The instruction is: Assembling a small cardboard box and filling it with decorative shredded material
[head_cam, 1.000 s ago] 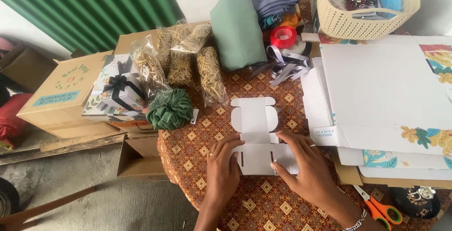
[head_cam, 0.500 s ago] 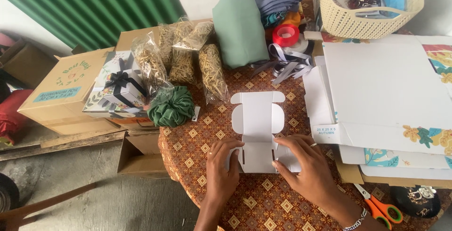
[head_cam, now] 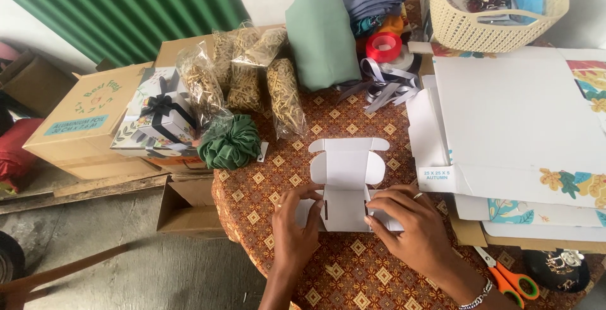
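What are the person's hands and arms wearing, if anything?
Both forearms are bare, with no sleeves in view and no gloves. The right hand has a thin ring on one finger and a beaded silver-coloured bracelet at the wrist. The left hand shows no jewellery. Fingernails look short and unpainted.
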